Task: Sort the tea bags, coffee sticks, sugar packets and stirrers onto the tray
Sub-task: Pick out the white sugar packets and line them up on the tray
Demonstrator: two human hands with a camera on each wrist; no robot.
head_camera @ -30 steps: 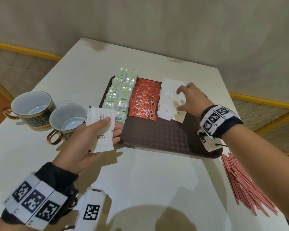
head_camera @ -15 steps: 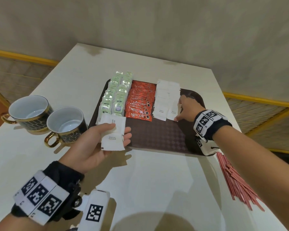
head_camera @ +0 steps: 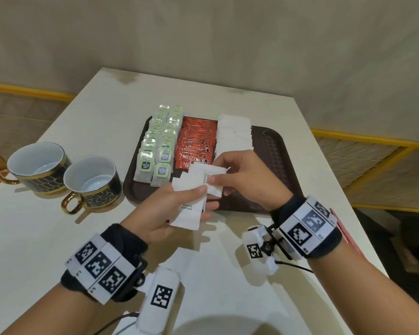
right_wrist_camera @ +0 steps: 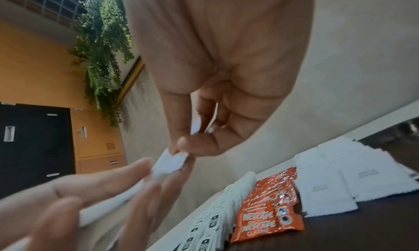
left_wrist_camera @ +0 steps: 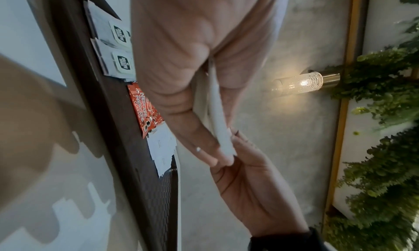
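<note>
Stirrers mostly behind right hand.

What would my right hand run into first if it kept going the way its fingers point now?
Your right hand points left, pinching a sugar packet from the stack in your left hand. Going on, it would probably meet the left hand's fingers first, then the tea bags, though depth is unclear.

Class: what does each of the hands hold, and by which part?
Left hand holds sugar packets across their middle; right hand pinches the top packet near its right end.
</note>
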